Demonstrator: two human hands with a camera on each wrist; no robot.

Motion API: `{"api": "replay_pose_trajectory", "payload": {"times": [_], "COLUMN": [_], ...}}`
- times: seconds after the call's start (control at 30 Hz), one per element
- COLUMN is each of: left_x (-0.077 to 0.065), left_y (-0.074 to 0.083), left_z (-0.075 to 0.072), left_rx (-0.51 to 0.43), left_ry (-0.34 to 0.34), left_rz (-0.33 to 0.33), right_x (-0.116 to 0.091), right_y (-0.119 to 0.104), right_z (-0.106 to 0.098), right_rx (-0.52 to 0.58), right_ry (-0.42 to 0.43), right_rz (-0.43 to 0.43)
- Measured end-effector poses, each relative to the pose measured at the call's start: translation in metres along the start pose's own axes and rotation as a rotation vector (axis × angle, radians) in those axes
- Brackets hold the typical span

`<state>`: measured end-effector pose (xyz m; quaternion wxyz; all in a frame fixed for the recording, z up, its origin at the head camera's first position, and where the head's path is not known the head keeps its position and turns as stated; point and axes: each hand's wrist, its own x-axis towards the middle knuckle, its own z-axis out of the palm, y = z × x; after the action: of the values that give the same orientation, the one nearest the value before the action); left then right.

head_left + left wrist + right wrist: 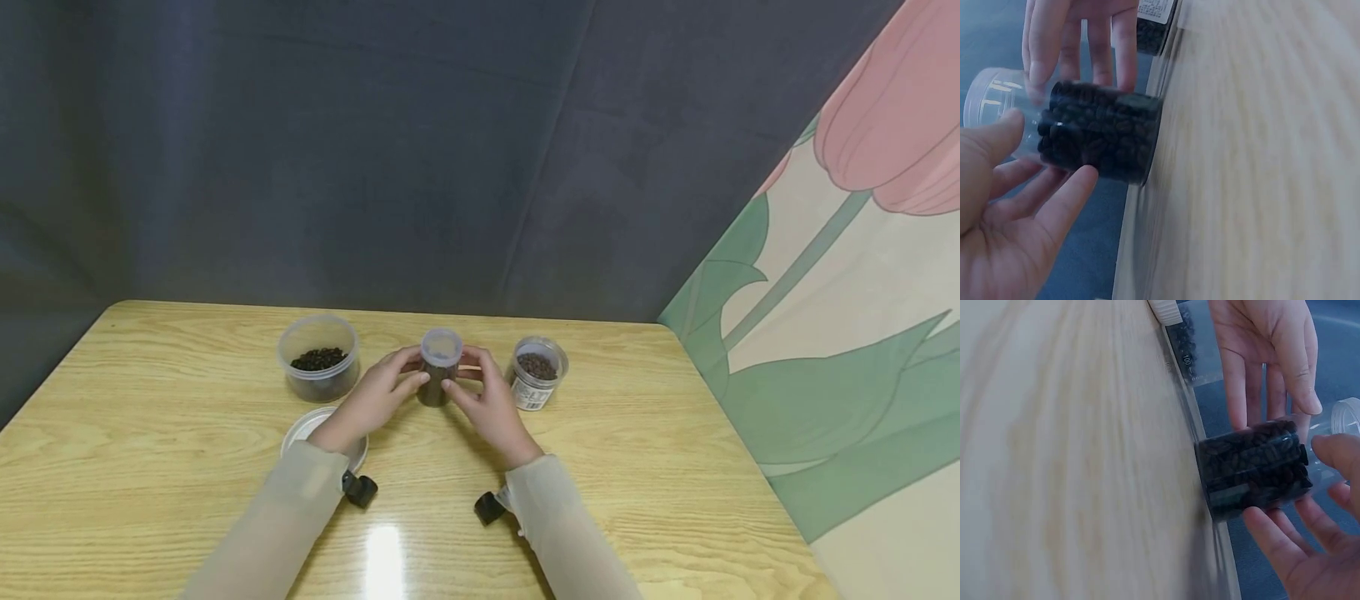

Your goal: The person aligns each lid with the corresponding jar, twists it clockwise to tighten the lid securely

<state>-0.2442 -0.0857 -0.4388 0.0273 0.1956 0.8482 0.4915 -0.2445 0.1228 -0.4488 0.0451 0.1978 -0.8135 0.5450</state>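
Note:
A clear lidded jar, partly filled with dark coffee beans, stands upright on the table between both hands. My left hand grips its left side, thumb at the front and fingers around the side. From the right, my right hand holds the same jar in a mirrored way. In the left wrist view the beans fill the lower part of the jar, and its base meets the tabletop. The right wrist view shows the jar with the fingertips of both hands against its wall.
Left of the hands stands an uncovered plastic tub with dark beans inside. A round white lid lies partly under the left wrist. On the right is a labelled jar holding brown beans. A dark curtain hangs behind the wooden table.

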Motion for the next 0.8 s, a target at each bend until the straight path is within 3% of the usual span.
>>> {"api": "replay_pose_trajectory", "payload": {"times": [0.2, 0.8], "left_x": [0.003, 0.002], "left_y": [0.003, 0.007], "left_z": [0.008, 0.018], "left_rx": [0.038, 0.05], "left_ry": [0.046, 0.065], "left_rz": [0.021, -0.04], "right_x": [0.001, 0.002], "right_y": [0.002, 0.004], "right_z": [0.001, 0.004], "right_rx": [0.009, -0.002], "right_ry": [0.007, -0.006], "right_rz": [0.01, 0.012]}}
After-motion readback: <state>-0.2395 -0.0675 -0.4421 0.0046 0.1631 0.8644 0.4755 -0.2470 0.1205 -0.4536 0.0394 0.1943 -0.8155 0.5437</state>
